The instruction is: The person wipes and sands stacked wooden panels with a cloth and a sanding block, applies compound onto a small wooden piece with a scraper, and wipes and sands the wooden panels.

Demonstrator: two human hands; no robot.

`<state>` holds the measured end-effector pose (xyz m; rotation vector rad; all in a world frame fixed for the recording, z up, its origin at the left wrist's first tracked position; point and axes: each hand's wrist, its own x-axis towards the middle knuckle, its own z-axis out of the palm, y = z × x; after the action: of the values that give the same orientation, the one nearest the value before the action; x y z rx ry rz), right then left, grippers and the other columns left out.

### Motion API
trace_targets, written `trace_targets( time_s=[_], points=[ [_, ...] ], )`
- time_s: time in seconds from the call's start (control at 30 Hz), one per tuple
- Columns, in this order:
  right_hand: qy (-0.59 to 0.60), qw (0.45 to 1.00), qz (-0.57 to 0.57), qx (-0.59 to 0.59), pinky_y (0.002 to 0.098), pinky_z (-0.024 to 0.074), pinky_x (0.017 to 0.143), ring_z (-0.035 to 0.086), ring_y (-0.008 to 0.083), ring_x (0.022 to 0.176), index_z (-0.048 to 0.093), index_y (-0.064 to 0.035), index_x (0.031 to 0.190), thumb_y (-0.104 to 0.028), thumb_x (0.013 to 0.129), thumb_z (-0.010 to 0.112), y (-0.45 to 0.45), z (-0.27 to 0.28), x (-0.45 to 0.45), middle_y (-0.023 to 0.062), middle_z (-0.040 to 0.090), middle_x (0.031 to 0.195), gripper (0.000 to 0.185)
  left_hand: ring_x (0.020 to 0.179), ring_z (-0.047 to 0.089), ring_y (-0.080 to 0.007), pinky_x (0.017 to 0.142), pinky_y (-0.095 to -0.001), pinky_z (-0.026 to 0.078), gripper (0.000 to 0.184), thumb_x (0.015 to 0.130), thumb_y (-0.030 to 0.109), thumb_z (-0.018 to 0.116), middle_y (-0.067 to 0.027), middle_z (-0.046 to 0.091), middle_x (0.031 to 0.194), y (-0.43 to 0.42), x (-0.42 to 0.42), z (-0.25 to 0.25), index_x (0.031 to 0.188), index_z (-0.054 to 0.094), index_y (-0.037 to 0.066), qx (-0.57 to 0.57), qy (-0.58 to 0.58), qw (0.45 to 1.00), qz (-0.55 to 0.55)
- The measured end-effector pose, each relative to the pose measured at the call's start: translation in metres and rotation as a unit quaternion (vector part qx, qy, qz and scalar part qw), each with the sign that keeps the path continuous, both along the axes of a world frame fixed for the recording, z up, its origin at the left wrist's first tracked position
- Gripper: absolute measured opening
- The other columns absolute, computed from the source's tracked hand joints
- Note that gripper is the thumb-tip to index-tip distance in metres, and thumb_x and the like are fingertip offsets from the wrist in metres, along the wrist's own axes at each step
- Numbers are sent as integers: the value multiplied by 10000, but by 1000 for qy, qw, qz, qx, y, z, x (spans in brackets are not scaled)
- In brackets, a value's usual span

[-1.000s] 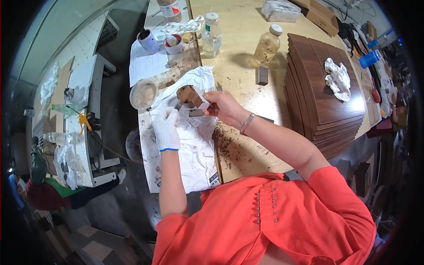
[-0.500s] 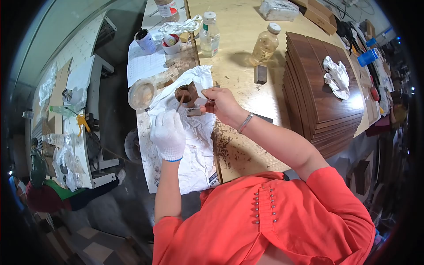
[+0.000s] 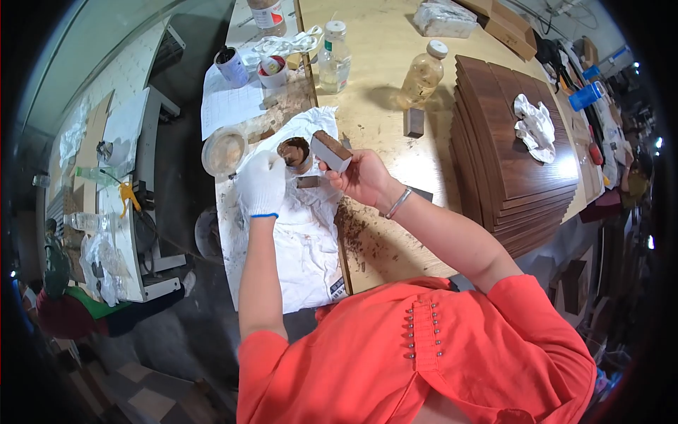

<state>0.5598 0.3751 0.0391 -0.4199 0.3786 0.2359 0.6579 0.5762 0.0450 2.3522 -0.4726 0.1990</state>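
My right hand [image 3: 364, 175] is bare and closed on a small rectangular block [image 3: 330, 151]. The block is tilted, with a pale grey side and a rough brown upper face. To its left stands an open jar [image 3: 300, 167] with thick brown paste smeared inside. My left hand [image 3: 261, 180], in a white knitted glove with a blue cuff, has its fingers curled beside the jar's left rim. What those fingers hold is hidden. A small dark block [image 3: 308, 181] lies on the crumpled white cloth [image 3: 296, 240] just below the jar.
A round clear container [image 3: 224, 151] stands left of my glove. Bottles of liquid [image 3: 335, 60] [image 3: 422, 74] and an open can [image 3: 232, 67] stand farther back. At right, a tall stack of brown wooden panels [image 3: 505, 134] carries a crumpled white rag [image 3: 534, 128]. Dark crumbs litter the table [image 3: 385, 247].
My right hand has turned and raised the block, so its brown face now shows. My left hand has drawn back slightly left and up; the thin stick it held in the jar is no longer visible.
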Motion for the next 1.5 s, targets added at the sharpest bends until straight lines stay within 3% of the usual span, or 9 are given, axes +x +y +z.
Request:
trace_targets(
  time_s=[0.13,0.17,0.37,0.57,0.67,0.8,1.17,1.33,1.5],
  points=[
    [59,993,-26,-100,280,543,667,611,182,758,529,78,1299,-131,1036,332,0,13,1,191,676,1041,389,706,656,-199,683,-335,505,124,815,103,685,-96,710,767,20,9,-34,819,727,-14,-177,132,975,29],
    [67,990,-34,-117,282,542,666,608,179,759,538,75,1284,-144,1045,345,1,12,2,185,676,1031,376,651,570,-110,599,-272,449,79,797,52,692,-24,654,727,23,11,-42,788,722,-20,-261,206,942,46],
    [67,975,-45,-205,292,538,665,607,170,771,617,51,1130,-176,1056,459,5,4,9,133,674,958,286,574,488,-73,511,-226,337,65,840,42,692,-11,607,699,28,-2,-36,819,725,-10,-361,283,881,117],
    [73,963,-65,-252,297,544,603,628,185,677,660,18,954,-177,991,637,14,7,15,100,657,830,200,566,476,-70,503,-208,325,94,889,43,720,-31,599,732,34,-13,-25,936,695,-35,-519,363,772,57],
    [68,963,-60,-255,296,543,605,626,181,666,672,20,968,-175,993,639,18,4,19,100,669,833,200,569,472,-66,503,-203,330,90,906,40,710,-21,596,745,27,-20,-24,958,682,-29,-514,374,772,-10],
    [55,967,-44,-244,294,536,602,620,174,649,683,31,992,-160,997,631,25,15,16,101,685,832,199,586,475,-60,517,-201,354,56,923,37,687,-15,589,737,22,-18,-29,931,676,-17,-500,356,788,55],
    [46,968,-24,-246,290,531,595,601,157,626,690,2,968,-157,988,639,20,9,11,78,674,802,168,579,472,-58,516,-198,350,54,926,41,675,-15,589,741,25,-13,-38,931,675,-13,-500,334,797,55],
    [47,966,-30,-253,286,529,588,597,153,617,689,0,949,-158,987,642,17,12,9,70,662,783,169,584,467,-57,510,-188,341,61,936,45,665,-11,579,751,18,-28,-16,937,667,-16,-459,349,817,21],
    [47,968,-30,-244,294,530,583,606,155,627,689,2,955,-158,984,643,19,11,10,71,668,796,170,593,466,-62,524,-197,355,63,942,42,653,-13,569,745,23,-22,-21,937,662,-21,-525,367,767,29]
  ],
)
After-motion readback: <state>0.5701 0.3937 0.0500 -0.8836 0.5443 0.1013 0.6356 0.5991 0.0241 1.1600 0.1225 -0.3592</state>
